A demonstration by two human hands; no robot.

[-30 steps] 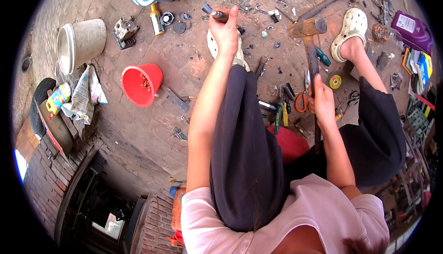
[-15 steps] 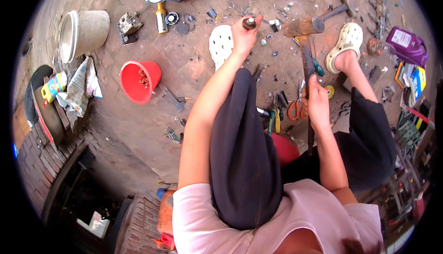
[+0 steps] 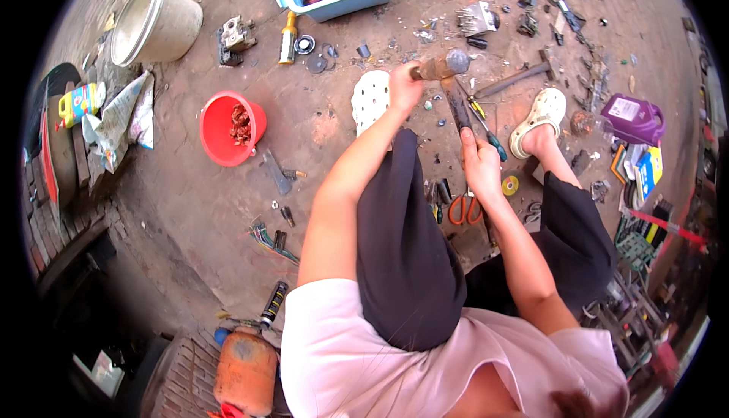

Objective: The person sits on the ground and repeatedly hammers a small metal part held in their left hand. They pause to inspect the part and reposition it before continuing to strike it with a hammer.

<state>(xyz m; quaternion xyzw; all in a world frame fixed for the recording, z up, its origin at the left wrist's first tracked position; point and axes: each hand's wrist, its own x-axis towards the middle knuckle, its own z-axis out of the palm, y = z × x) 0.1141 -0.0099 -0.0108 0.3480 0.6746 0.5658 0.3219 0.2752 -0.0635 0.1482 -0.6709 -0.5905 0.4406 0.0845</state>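
Observation:
My right hand (image 3: 480, 164) is wrapped round the shaft of a hammer (image 3: 460, 110), a long-handled sledge with a worn, rusty cylindrical head. The head lies right beside my left hand (image 3: 406, 90), which is closed on a small dark cylindrical piece (image 3: 415, 74). Most of that piece is hidden by the fingers and the hammer head, and I cannot tell whether the two touch. Under the left hand is my white clog (image 3: 370, 100). Orange-handled scissors (image 3: 465, 209) and a screwdriver (image 3: 497, 146) lie near the right hand.
A blue tub (image 3: 345, 8) of copper-coloured coils stands ahead, and a red bucket (image 3: 211, 131) with similar scraps is at the left. A second hammer (image 3: 516, 80), a finned metal block (image 3: 477, 19) and a purple jug (image 3: 634, 118) lie ahead and right. An orange tank (image 3: 244, 372) stands lower left.
The hammer head has swung left from beyond my left hand to right beside it. My left hand still grips the dark piece. The view has shifted, showing more of the tub.

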